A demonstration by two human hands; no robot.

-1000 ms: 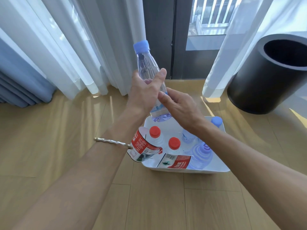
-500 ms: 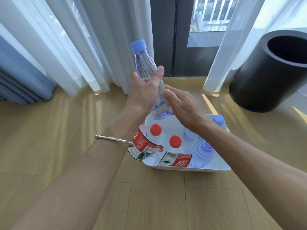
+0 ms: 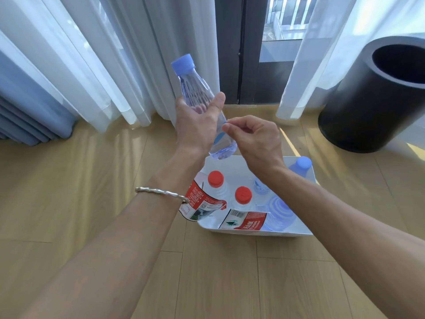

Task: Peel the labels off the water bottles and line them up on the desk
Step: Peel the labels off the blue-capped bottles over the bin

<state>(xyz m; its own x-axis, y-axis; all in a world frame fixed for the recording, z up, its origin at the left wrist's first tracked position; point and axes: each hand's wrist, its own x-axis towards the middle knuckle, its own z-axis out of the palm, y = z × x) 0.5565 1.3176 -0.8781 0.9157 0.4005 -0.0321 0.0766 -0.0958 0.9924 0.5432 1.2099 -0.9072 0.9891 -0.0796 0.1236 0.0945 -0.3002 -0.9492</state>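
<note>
My left hand [image 3: 196, 122] grips a clear blue-capped water bottle [image 3: 192, 85], tilted with its cap up and to the left, above a white bin. My right hand [image 3: 254, 140] is at the bottle's lower side, thumb and forefinger pinching the edge of its pale blue label [image 3: 220, 136]. In the white bin [image 3: 296, 231] stand two red-capped bottles [image 3: 216, 180] [image 3: 243, 196] and several blue-capped ones [image 3: 302, 165]. A peeled red label [image 3: 199, 200] hangs at the bin's left edge; another red label [image 3: 246, 222] lies at its front.
A black cylindrical bin [image 3: 377, 97] stands at the right on the wooden floor [image 3: 80, 180]. White curtains [image 3: 110, 54] and a dark window frame [image 3: 239, 49] fill the back.
My right hand has curled from flat fingers against the bottle into a pinch on the label's edge and drawn slightly right. The bottle stays in my left hand.
</note>
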